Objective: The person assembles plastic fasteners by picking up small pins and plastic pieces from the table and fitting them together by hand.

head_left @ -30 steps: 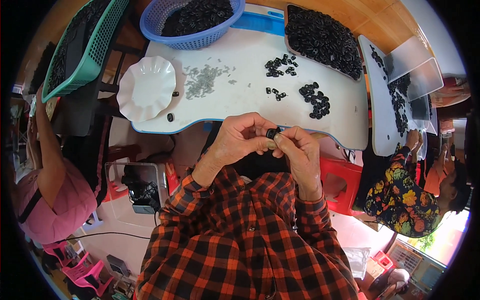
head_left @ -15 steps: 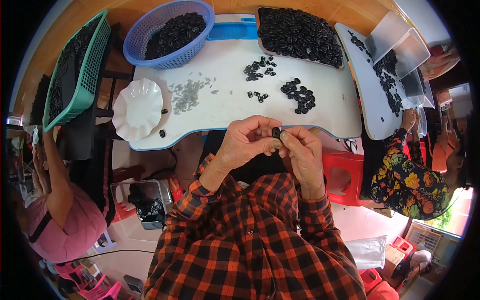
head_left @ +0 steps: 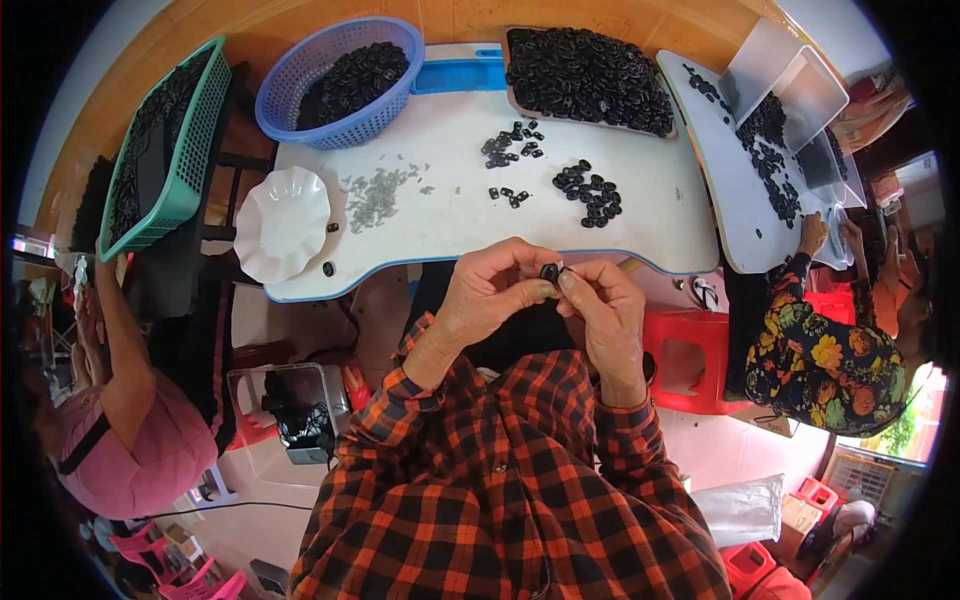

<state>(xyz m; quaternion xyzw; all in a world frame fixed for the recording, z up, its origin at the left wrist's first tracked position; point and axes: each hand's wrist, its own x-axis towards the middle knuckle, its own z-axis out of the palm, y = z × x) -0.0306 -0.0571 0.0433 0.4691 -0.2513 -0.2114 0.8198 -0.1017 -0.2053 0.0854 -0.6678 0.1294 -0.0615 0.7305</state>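
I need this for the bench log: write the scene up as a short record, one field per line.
left hand: left hand pinching a small black part
right hand: right hand with its tips close at the part's right side; contact unclear
surface: white table with blue edging
loose on left: pale translucent slivers
loose on right: clusters of black pieces
containers: purple-blue basket and tray, both holding black pieces; white scalloped dish at the table's left end
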